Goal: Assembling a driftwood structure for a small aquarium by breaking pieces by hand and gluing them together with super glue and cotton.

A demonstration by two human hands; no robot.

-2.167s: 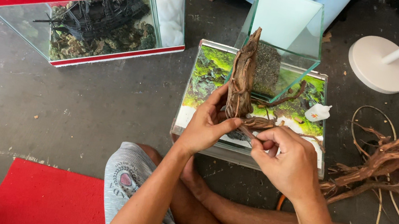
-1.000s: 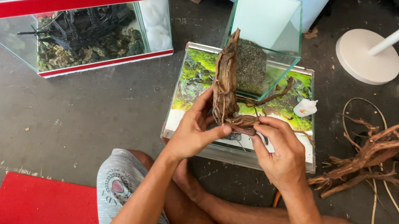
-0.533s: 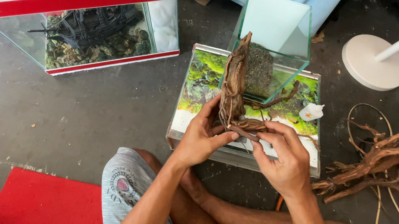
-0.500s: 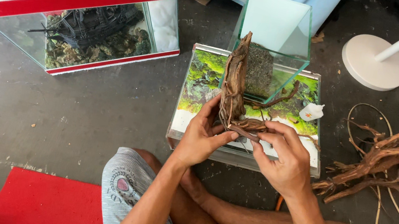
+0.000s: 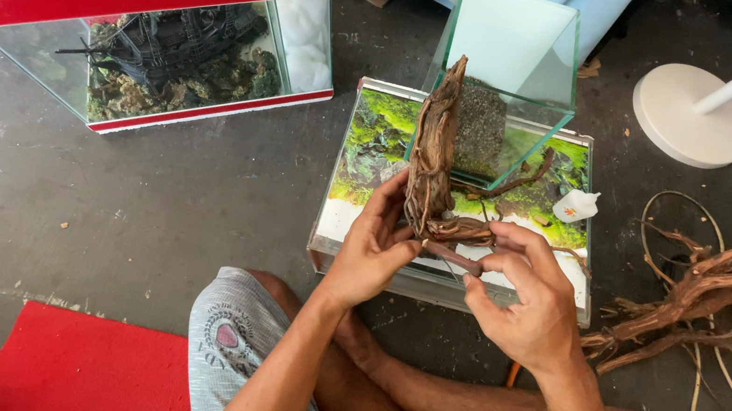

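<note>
Left hand: the left hand is wrapped around the lower part of the driftwood piece, with the fingers curled at its left edge and the thumb pressed near its base.
Right hand: the right hand is closed in a pinch on a short brown stick, which is held against the foot of the driftwood piece.
Driftwood piece: it is held upright, tall and narrow, above the near half of the flat glass tank; thin side branches are spread from its base towards the right.
Flat glass tank: it is set on the grey floor just beyond the person's crossed legs; a green mossy picture is seen through its top.
Small glass cube: the small glass cube is rested tilted on the far part of the flat tank, with dark gravel seen in its lower corner.
White bottle: a small white bottle is laid on the flat tank, just right of the driftwood branches.
Far left: a red-trimmed aquarium with a dark ship ornament and coloured plants is stood well apart from the hands.
Right: a loose pile of roots is spread on the floor near the right hand; a white round stand base is seen beyond it.
Near left: a red mat is laid beside the knee.
</note>
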